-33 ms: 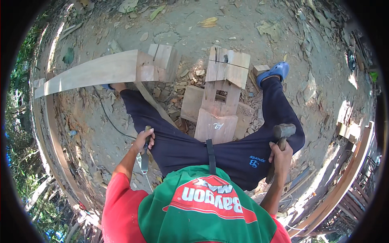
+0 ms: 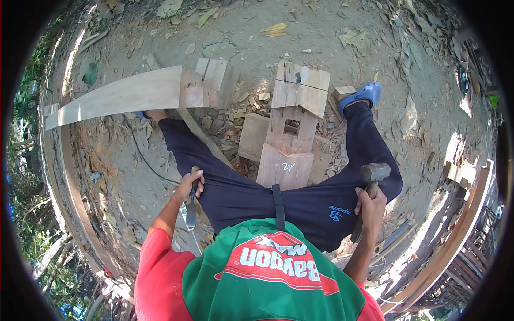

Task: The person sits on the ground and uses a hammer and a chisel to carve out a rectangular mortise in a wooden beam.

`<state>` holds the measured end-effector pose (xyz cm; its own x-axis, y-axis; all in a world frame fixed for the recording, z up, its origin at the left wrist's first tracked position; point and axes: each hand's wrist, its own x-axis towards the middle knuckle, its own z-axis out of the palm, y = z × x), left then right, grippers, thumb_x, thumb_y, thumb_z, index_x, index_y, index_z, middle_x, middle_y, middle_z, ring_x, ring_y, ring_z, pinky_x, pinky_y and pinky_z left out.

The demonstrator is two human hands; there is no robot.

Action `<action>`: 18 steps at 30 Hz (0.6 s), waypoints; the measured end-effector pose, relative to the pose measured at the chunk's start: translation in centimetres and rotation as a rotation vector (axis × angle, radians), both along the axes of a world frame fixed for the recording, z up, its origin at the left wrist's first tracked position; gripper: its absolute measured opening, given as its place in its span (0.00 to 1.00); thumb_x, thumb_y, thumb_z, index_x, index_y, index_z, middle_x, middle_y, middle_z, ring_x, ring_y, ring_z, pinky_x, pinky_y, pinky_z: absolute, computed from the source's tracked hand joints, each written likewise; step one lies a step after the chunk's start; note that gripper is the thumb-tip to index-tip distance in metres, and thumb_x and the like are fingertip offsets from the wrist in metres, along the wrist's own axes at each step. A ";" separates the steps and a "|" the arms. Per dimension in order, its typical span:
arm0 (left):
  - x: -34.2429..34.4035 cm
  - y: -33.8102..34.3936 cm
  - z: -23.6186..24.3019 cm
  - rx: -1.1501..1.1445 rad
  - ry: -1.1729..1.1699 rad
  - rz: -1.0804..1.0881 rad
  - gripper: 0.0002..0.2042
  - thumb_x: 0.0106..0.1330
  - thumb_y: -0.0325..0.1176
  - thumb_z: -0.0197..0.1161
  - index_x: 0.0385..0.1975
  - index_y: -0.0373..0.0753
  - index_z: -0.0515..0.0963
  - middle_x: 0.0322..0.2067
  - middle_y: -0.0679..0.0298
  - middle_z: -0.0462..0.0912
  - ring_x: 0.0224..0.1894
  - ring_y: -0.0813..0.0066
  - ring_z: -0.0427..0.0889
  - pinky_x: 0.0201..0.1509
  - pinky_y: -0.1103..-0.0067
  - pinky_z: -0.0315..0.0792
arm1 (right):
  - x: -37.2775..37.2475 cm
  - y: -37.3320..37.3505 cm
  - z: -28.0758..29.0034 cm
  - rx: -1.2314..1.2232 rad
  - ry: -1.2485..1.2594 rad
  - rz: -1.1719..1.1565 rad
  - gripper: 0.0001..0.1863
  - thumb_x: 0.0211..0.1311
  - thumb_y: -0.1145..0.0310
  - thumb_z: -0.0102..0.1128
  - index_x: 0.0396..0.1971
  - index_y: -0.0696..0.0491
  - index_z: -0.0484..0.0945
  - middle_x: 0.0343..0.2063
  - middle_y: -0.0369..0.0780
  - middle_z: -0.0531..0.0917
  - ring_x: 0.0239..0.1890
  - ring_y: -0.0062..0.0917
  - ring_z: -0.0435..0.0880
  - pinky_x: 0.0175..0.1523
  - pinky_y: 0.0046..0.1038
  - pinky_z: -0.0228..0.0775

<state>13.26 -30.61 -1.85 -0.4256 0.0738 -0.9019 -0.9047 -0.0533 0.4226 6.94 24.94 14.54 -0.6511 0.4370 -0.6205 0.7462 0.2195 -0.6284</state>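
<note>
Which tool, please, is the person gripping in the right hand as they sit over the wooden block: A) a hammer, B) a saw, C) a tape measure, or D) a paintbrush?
A: the right hand grips the wooden handle of a hammer whose metal head stands above the thigh, while the left hand holds a chisel pointing downward.

I sit with both legs spread wide, my left hand curled in a closed fist beside my left thigh with the elbow bent back toward me, while my right hand is clenched tight just outside my right thigh, forearm angled down and inward.
</note>
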 end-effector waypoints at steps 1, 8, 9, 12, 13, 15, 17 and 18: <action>0.1 -0.1 0.0 0.001 0.000 0.002 0.22 0.71 0.53 0.58 0.30 0.37 0.75 0.15 0.59 0.78 0.11 0.73 0.73 0.17 0.77 0.70 | 0.0 -0.1 -0.1 0.002 -0.003 -0.008 0.10 0.58 0.69 0.66 0.24 0.57 0.74 0.13 0.34 0.72 0.12 0.17 0.69 0.19 0.23 0.61; 0.3 0.0 0.0 0.003 0.010 0.014 0.22 0.72 0.53 0.58 0.30 0.38 0.75 0.15 0.59 0.78 0.11 0.74 0.73 0.17 0.77 0.70 | -0.2 -0.3 0.0 0.010 0.001 0.001 0.11 0.58 0.69 0.66 0.23 0.58 0.74 0.13 0.34 0.72 0.12 0.17 0.69 0.18 0.22 0.61; 0.3 -0.1 0.0 0.003 0.012 0.009 0.22 0.72 0.54 0.58 0.30 0.38 0.75 0.15 0.59 0.78 0.11 0.74 0.73 0.17 0.77 0.70 | -0.2 -0.3 0.1 0.010 0.001 0.001 0.11 0.58 0.69 0.66 0.23 0.58 0.75 0.13 0.34 0.73 0.12 0.17 0.70 0.18 0.22 0.61; 0.3 -0.1 0.2 0.006 0.011 -0.003 0.22 0.72 0.54 0.58 0.30 0.38 0.75 0.15 0.59 0.78 0.11 0.74 0.73 0.17 0.77 0.70 | -0.2 -0.3 0.1 0.015 -0.003 0.003 0.11 0.58 0.69 0.66 0.23 0.57 0.74 0.13 0.34 0.73 0.12 0.17 0.70 0.18 0.22 0.61; 0.2 -0.1 0.2 0.009 0.009 -0.006 0.22 0.72 0.54 0.58 0.30 0.38 0.75 0.15 0.60 0.78 0.11 0.74 0.73 0.17 0.77 0.70 | -0.2 -0.3 0.0 0.021 -0.006 0.007 0.11 0.58 0.69 0.66 0.23 0.57 0.74 0.13 0.34 0.73 0.11 0.17 0.70 0.18 0.22 0.61; 0.2 -0.1 0.3 0.012 0.009 -0.007 0.22 0.72 0.54 0.58 0.30 0.38 0.75 0.15 0.60 0.78 0.11 0.74 0.73 0.17 0.77 0.70 | -0.2 -0.4 0.1 0.018 -0.011 0.009 0.11 0.58 0.69 0.66 0.23 0.57 0.74 0.13 0.34 0.73 0.11 0.17 0.70 0.18 0.22 0.61; 0.3 -0.2 0.4 0.014 0.009 -0.004 0.22 0.72 0.54 0.58 0.30 0.38 0.75 0.15 0.60 0.78 0.11 0.74 0.73 0.17 0.77 0.70 | -0.3 -0.5 0.3 0.005 -0.018 0.006 0.11 0.58 0.69 0.66 0.24 0.57 0.74 0.13 0.34 0.72 0.11 0.17 0.70 0.18 0.22 0.61; 0.4 -0.3 0.4 0.017 0.008 0.002 0.22 0.72 0.54 0.58 0.30 0.38 0.75 0.15 0.60 0.78 0.11 0.74 0.73 0.17 0.77 0.70 | -0.2 -0.6 0.2 -0.001 -0.017 0.006 0.11 0.58 0.69 0.66 0.24 0.57 0.74 0.13 0.34 0.72 0.11 0.17 0.70 0.18 0.22 0.61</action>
<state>13.63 -30.91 -1.46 -0.4332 0.0877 -0.8970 -0.9011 -0.0626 0.4291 6.74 24.39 14.70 -0.6430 0.4325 -0.6321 0.7555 0.2229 -0.6161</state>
